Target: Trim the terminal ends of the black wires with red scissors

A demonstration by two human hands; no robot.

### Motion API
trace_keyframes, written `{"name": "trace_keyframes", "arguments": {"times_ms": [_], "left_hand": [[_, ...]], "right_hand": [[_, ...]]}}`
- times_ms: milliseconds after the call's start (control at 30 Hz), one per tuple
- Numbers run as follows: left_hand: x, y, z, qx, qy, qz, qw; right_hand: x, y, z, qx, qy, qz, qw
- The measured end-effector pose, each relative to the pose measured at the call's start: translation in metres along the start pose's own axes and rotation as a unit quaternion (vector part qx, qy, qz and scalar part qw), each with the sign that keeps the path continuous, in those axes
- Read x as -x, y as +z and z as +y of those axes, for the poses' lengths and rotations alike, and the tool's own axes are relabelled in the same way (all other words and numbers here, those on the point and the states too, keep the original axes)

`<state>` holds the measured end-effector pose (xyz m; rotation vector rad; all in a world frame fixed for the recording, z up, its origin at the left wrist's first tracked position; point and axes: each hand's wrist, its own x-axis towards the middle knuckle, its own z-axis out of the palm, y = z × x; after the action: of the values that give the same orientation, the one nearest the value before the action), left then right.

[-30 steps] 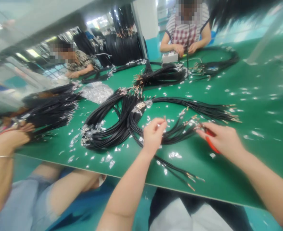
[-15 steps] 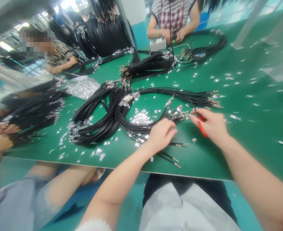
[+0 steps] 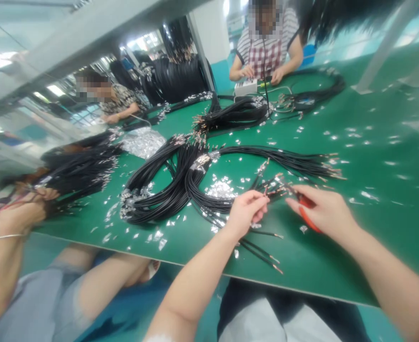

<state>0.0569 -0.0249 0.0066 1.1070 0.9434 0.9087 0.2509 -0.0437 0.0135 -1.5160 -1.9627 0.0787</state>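
Note:
My left hand [image 3: 245,212] is closed in a pinch on the end of a black cable [image 3: 262,178] that rises from the bundle of black cables [image 3: 181,190] on the green table [image 3: 355,237]. My right hand [image 3: 325,209] is closed round a red-handled tool [image 3: 307,216], whose tip points left at the copper-tipped cable ends [image 3: 279,183] between the two hands. Several loose cables [image 3: 262,249] lie under my left wrist near the table's front edge.
Small silver scraps [image 3: 220,187] litter the table. A long cable loop [image 3: 302,164] runs right. More cable bundles [image 3: 238,114] lie farther back. A person's hand [image 3: 19,213] on the left holds another bundle [image 3: 77,173]. Two other people sit at the far side, one by a white box [image 3: 245,87].
My left hand first dropped from a raised pinch to the cable bundle, then closed on one cable end. My right hand stayed put with the red tool. The view has shifted slightly.

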Motion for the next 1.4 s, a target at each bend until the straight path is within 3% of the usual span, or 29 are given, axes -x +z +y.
{"name": "trace_keyframes", "arguments": {"times_ms": [100,200,300,400,633,833,1133,1400], "left_hand": [[-0.002,-0.005,0.005,0.089,-0.005,0.006,0.996],[-0.002,-0.008,0.007,0.135,-0.009,-0.003,0.991],[-0.001,-0.010,0.007,0.154,-0.012,0.000,0.988],[-0.001,-0.010,0.007,0.138,-0.014,0.026,0.990],[0.001,-0.011,0.010,0.115,-0.036,0.082,0.989],[0.005,-0.012,0.008,0.104,-0.027,0.072,0.992],[0.008,-0.009,0.004,0.066,0.013,0.082,0.994],[0.011,-0.006,0.007,0.068,0.010,0.085,0.994]], "right_hand": [[-0.004,-0.003,-0.009,0.056,-0.088,-0.031,0.994],[-0.011,-0.002,-0.015,0.154,-0.169,-0.002,0.974],[-0.021,-0.002,-0.020,0.223,-0.233,0.036,0.946],[-0.033,-0.003,-0.028,0.241,-0.270,0.031,0.932],[-0.040,-0.006,-0.040,0.277,-0.280,-0.011,0.919],[-0.035,-0.004,-0.035,0.238,-0.272,-0.033,0.932],[-0.029,-0.010,-0.041,0.265,-0.282,-0.058,0.920],[-0.023,-0.011,-0.044,0.256,-0.264,-0.063,0.928]]}}
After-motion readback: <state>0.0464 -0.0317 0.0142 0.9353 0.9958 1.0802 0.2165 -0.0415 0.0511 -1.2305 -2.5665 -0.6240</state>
